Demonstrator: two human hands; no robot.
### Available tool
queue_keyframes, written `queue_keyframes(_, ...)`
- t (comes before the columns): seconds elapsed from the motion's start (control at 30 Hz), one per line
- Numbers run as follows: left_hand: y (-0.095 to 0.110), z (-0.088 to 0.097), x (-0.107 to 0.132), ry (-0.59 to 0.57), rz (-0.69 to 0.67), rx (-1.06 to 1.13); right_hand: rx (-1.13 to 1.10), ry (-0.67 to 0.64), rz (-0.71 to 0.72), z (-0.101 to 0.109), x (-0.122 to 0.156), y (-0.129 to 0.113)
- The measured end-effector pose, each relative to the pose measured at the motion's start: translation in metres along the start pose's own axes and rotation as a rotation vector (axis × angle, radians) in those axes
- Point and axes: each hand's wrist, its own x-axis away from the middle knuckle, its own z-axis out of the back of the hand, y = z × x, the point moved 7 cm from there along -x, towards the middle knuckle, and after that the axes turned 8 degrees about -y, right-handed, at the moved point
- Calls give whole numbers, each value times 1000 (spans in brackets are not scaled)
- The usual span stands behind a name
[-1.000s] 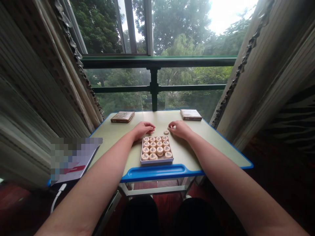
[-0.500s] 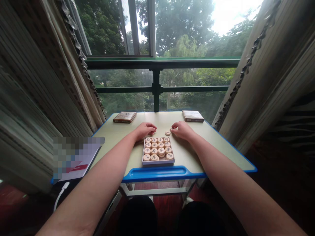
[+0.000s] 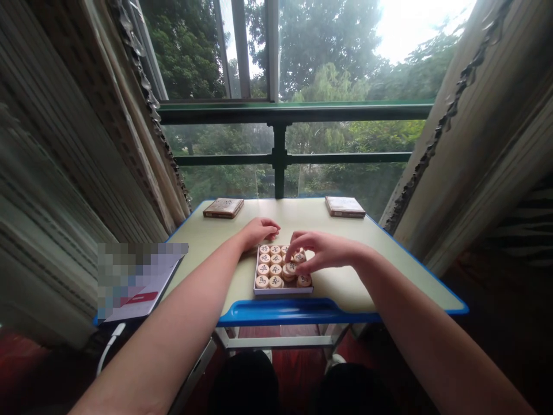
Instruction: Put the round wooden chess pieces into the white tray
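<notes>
An open white box (image 3: 283, 291) of round wooden Chinese chess pieces (image 3: 275, 270) stands near the table's front edge. The pieces sit in rows with black characters facing up. Over the box's right side my right hand (image 3: 317, 249) reaches down, thumb and fingers closed on a chess piece (image 3: 290, 268) that lies tilted on top of others. My fingers cover part of the pieces behind it. My left hand (image 3: 261, 232) rests on the table just behind the box's far left corner, its fingers loosely curled with nothing visible in them.
Two flat boxes lie at the back, one at the left corner (image 3: 223, 208) and one at the right (image 3: 344, 207). A blurred flat item (image 3: 142, 288) with a white cable (image 3: 110, 346) is at the left edge. Curtains flank the window and the green railing (image 3: 298, 113).
My right hand has moved from the table behind the box to over its right side. The loose piece behind the box no longer shows. My left hand stays nearly still; the view has shifted slightly.
</notes>
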Motion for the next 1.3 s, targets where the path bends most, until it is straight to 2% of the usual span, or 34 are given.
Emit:
queue_keyframes(0.13, -2, 0, -2, -3, 1, 14, 56, -85, 28, -12, -1, -7)
queue_keyframes(0.47, -3, 1, -3, -7, -4, 37, 152, -81, 22, -16, -3, -8)
queue_keyframes(0.87, -1, 0, -1, -8, -4, 39, 223, -108, 100, -19, -5, -12)
queue_keyframes(1.3, 0, 0, -1, -6, 3, 27, 248, 4, 146, -28, -17, -17)
